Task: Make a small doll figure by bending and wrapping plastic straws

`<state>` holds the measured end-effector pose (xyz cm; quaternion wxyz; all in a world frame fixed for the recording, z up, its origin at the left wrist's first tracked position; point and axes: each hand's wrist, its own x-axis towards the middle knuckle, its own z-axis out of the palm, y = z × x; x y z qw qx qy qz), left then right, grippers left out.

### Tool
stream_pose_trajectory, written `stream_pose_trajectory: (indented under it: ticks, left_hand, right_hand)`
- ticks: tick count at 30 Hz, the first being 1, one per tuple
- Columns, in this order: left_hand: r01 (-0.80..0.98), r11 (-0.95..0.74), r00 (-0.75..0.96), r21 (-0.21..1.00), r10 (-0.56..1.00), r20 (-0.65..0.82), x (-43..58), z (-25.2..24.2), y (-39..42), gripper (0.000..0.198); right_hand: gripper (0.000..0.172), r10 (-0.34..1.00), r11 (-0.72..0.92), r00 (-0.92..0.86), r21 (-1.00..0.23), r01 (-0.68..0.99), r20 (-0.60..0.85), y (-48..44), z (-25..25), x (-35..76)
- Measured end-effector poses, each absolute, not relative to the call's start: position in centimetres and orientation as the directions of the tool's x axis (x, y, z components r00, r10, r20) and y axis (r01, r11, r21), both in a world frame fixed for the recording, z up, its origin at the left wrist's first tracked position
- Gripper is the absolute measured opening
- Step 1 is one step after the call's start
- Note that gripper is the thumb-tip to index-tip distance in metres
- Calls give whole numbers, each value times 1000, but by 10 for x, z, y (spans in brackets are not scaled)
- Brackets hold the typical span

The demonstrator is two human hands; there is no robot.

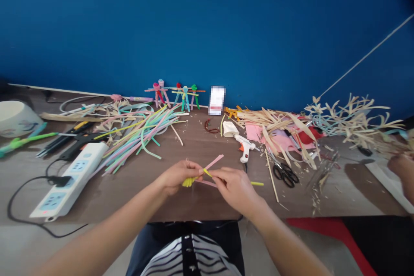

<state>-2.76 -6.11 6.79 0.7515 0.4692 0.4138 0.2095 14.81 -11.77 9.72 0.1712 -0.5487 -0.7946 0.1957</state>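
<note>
Head view, tilted down at a workbench. Far back, filling the upper half: plain deep-blue wall. Below it, brown table running left to right, cut off at both edges. On the left half, a loose heap of pastel fuzzy stems; on the right half, a tangle of pale dried strips. Near left: white power strip with one black plug in. Far left: pale bowl, partly out of frame. Middle right: white glue gun lying on its side, black scissors near it on the right. Against the wall, a row of small stem figures standing upright.

Near centre, over the table's near edge: left hand pinched shut around a bunched yellow stem, right hand nipping the same stem's other end between fingertips. Crossing between both hands, a pink stem; hard to tell which fingers grip it.

Right edge: another person's hand, mostly cropped. Beside the figures, a blurred white card, unreadable.
</note>
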Motion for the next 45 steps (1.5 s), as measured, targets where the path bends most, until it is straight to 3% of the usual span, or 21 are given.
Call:
stream_pose_trajectory:
  ticks: [5, 9, 17, 22, 27, 34, 39, 45]
  left_hand:
    - [-6, 549, 680, 835, 615, -399, -26, 67, -64, 22]
    - [86, 518, 741, 851, 538, -403, -27, 70, -65, 21]
    - [393, 117, 754, 912, 527, -392, -25, 69, -71, 17]
    - [472, 0, 685, 881, 629, -368, -21, 65, -72, 19]
    - [413, 155, 601, 897, 694, -396, -23, 65, -68, 22]
    - [147, 473, 635, 869, 628, -450, -28, 65, -63, 24]
    - [46, 572, 686, 819, 578, -442, -29, 61, -63, 21]
    - [237, 415, 744, 878, 503, -439, -32, 65, -65, 22]
  right_hand:
    - [21, 943, 182, -330, -766, 616, -41, -106, 79, 158]
    - [16, 904, 116, -403, -826, 551, -142, -94, 75, 163]
    - [10, 805, 303, -550, -642, 704, -224, -73, 96, 164]
    - [11, 804, 477, -574, -409, 778, -154, -84, 118, 152]
    - [20, 827, 506, -547, -253, 824, -128, -108, 130, 146]
    - [19, 860, 471, -496, -188, 862, -118, -124, 116, 152]
    - [22, 894, 380, -429, -295, 877, -125, -113, 95, 158]
    - [15, 861, 290, -479, -607, 740, -173, -88, 81, 170]
